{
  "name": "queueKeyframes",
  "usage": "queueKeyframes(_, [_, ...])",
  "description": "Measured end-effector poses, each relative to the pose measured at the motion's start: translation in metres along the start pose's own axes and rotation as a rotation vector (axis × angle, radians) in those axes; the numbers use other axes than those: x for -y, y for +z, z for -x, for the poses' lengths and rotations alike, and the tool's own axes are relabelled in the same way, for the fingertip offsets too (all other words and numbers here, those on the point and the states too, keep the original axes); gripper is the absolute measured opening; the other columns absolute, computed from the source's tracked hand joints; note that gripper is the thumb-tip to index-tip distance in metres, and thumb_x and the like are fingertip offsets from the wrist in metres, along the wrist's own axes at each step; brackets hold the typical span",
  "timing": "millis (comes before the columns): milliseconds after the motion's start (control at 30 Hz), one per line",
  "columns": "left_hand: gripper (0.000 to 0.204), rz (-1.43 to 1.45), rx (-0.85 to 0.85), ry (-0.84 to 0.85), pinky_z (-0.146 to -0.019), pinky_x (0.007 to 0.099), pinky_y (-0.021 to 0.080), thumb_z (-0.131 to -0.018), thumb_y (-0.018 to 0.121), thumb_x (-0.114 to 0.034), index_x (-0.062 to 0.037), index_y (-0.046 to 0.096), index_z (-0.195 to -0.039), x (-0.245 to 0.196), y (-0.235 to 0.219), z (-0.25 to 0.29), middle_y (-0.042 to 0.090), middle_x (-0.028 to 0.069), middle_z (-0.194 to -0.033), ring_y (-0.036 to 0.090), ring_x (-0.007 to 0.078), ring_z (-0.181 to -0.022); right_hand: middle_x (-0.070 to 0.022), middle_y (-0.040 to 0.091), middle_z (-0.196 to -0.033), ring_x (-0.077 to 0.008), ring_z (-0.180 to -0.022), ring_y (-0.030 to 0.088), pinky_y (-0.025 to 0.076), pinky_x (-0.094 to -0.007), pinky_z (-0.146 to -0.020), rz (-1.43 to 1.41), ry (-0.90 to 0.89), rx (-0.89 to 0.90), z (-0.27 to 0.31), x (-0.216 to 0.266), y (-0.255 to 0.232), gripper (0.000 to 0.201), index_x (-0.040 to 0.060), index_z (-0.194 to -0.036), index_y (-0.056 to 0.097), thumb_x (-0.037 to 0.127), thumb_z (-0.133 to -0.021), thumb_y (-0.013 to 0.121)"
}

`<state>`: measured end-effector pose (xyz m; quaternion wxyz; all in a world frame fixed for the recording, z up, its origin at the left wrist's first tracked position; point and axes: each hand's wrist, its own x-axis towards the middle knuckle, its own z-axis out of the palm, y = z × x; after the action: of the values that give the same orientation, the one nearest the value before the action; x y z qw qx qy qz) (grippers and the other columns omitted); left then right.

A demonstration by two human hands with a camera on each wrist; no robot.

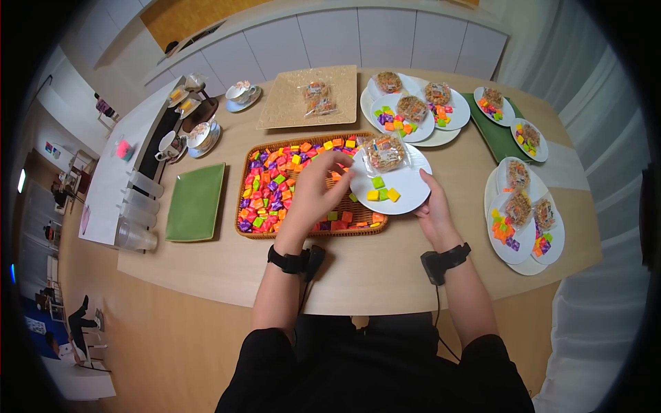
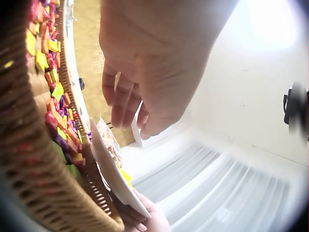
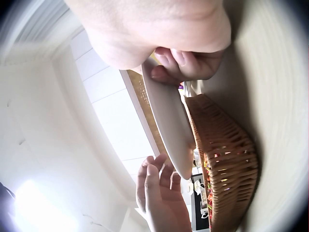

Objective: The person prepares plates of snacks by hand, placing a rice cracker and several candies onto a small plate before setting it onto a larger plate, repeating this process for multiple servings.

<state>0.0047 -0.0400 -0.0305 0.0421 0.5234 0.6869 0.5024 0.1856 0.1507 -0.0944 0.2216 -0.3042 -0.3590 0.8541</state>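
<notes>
My right hand (image 1: 436,215) grips a white plate (image 1: 413,184) at its right edge, thumb on the rim and fingers curled underneath. On that plate sit a round, crumbly cake in a clear wrapper (image 1: 384,153) and several small green and yellow wrapped candies (image 1: 378,182). Beside the plate's left rim hovers my left hand (image 1: 318,191), its fingers loosely bent with nothing between them in the left wrist view. Below it is a wicker basket (image 1: 242,186) of colourful wrapped candies (image 1: 265,199); the woven bottom shows toward its right side.
White plates (image 1: 421,128) with cakes and candies stand at the back, on a green tray (image 1: 492,138) and at the right (image 1: 509,251). A beige tray (image 1: 282,103) holds wrapped cakes. A green square plate (image 1: 195,203), cups (image 1: 200,136) and clear plastic pitchers (image 1: 138,234) are left.
</notes>
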Motion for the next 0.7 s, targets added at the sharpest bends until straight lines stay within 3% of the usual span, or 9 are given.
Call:
queueKeyframes(100, [0.018,0.0,-0.081,-0.094,-0.077,0.0343,0.056,-0.093,0.072,-0.01,-0.0012,0.066,-0.107,0.011,-0.004,0.007,0.071,0.0116,-0.101,0.072,0.0228,-0.089,0.0085,0.053,-0.063,-0.0008,-0.039,0.029,0.02,-0.0199,-0.035,-0.024,-0.02,-0.025,-0.001,0.002,0.0,0.024,0.0145,-0.091,0.06,0.036,-0.102,0.061])
queueKeyframes(167, [0.016,-0.104,-0.001,-0.174,-0.079,0.0323,0.055,-0.096,0.069,-0.01,-0.0006,0.066,-0.108,0.016,-0.003,0.013,0.072,0.0099,-0.102,0.068,0.0185,-0.087,0.0083,0.053,-0.064,-0.0006,-0.038,0.029,0.02,-0.0195,-0.034,-0.04,-0.035,-0.03,-0.002,0.004,-0.002,0.024,0.014,-0.092,0.06,0.036,-0.102,0.061])
queueKeyframes(200, [0.017,-0.128,0.008,-0.122,-0.081,0.0365,0.055,-0.095,0.069,-0.011,-0.0012,0.066,-0.108,0.021,-0.001,0.014,0.071,0.0125,-0.101,0.069,0.0243,-0.089,0.0082,0.053,-0.064,-0.0007,-0.038,0.03,0.021,-0.0194,-0.034,-0.048,-0.049,-0.038,-0.002,0.004,-0.002,0.024,0.0134,-0.093,0.06,0.036,-0.102,0.06])
queueKeyframes(233, [0.017,-0.128,0.004,-0.126,-0.081,0.0365,0.055,-0.095,0.069,-0.011,-0.0012,0.066,-0.108,0.025,0.0,0.016,0.071,0.0125,-0.101,0.069,0.0243,-0.089,0.0081,0.054,-0.064,-0.0007,-0.037,0.03,0.021,-0.0193,-0.033,-0.056,-0.062,-0.047,-0.002,0.005,-0.002,0.024,0.0127,-0.093,0.06,0.035,-0.102,0.06])
queueKeyframes(333, [0.018,-0.228,0.192,-0.064,-0.086,0.042,0.054,-0.088,0.069,-0.006,-0.0014,0.067,-0.106,0.028,0.002,0.018,0.068,0.0153,-0.098,0.067,0.0337,-0.097,0.0079,0.054,-0.064,-0.0007,-0.037,0.031,0.021,-0.0194,-0.033,-0.069,-0.064,-0.024,-0.004,0.004,-0.004,0.024,0.0117,-0.094,0.061,0.035,-0.102,0.059])
queueKeyframes(700, [0.014,-0.334,0.17,-0.047,-0.081,0.0406,0.055,-0.085,0.069,0.0,-0.0013,0.065,-0.098,0.037,0.0,0.023,0.067,0.0132,-0.096,0.067,0.0308,-0.09,0.0089,0.052,-0.062,-0.0004,-0.037,0.031,0.022,-0.0193,-0.034,-0.046,-0.06,-0.021,-0.003,0.002,-0.004,0.026,0.0121,-0.092,0.06,0.035,-0.103,0.059])
